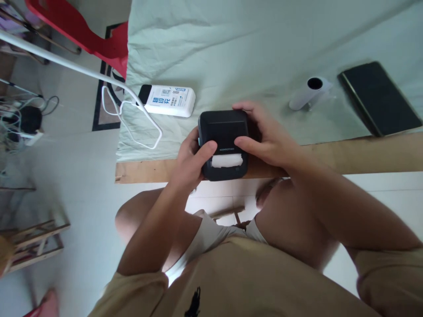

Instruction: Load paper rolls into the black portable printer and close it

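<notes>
Both hands are clamped on one black device (224, 132), the left hand (191, 156) along its left side and the right hand (268, 137) about its right side and far corner, each thumb on the upper face. The device sits squarely between them, neither hand clearly nearer, over the near edge of the desk (346, 157), its long axis running near to far, though whether it rests there cannot be told. A white paper strip (227, 160) shows at its near end, closer to the left thumb.
</notes>
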The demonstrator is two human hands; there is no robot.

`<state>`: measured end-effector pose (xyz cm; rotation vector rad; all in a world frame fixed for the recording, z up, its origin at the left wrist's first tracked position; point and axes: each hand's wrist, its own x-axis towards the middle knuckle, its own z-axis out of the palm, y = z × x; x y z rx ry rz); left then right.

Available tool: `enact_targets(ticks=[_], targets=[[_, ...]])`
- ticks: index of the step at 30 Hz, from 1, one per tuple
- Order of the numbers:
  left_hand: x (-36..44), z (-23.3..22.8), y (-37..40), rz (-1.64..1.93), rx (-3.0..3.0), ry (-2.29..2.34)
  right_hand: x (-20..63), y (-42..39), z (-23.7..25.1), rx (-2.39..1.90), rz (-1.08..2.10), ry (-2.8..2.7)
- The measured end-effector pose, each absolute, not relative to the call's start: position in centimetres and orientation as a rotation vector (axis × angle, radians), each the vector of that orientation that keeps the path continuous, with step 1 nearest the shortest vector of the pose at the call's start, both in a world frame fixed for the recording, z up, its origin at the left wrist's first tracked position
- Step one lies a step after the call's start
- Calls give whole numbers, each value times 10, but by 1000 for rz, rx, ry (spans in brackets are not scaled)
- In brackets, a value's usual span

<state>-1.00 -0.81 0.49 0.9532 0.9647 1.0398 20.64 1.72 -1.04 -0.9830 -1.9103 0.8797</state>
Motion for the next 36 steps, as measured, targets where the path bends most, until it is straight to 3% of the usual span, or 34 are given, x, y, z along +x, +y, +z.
enact_targets(ticks=[13, 21, 36], targets=[[-10, -2, 1, 1168, 1011, 955, 197, 16, -15, -1136, 555, -1911], [-11, -2, 3, 1070, 822, 1031, 201, 11, -6, -1112, 391, -1832], [-11, -10, 1, 1258, 798, 1066, 204, 7, -3, -981, 666, -1955]])
